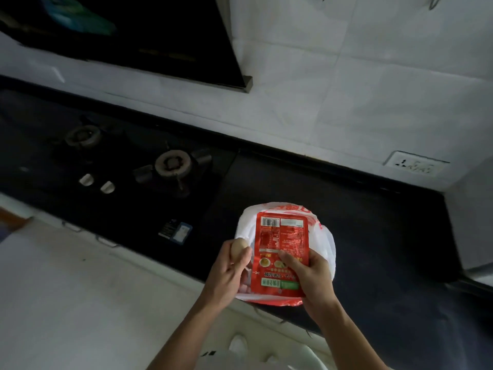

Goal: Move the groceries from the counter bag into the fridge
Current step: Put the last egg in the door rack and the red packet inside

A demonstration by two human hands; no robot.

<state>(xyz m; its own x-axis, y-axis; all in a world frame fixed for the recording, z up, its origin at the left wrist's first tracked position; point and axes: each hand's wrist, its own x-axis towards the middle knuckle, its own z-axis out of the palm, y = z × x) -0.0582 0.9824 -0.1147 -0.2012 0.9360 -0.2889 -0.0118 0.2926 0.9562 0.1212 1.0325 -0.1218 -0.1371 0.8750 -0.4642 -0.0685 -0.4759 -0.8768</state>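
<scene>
A white plastic bag (324,244) with red print lies on the dark counter (373,222) near its front edge. Above the bag my right hand (310,276) grips a flat red food packet (281,244) by its lower right part, back side up with a barcode at the top. My left hand (229,271) holds a pale brown egg (238,249) between thumb and fingers, just left of the packet. The inside of the bag is mostly hidden by the packet.
A black gas hob with two burners (172,162) and two white knobs (97,182) lies left of the bag. A dark range hood (160,44) hangs above it. White tiled wall behind, with a socket (416,164) at right. A small dark card (176,231) lies on the counter edge.
</scene>
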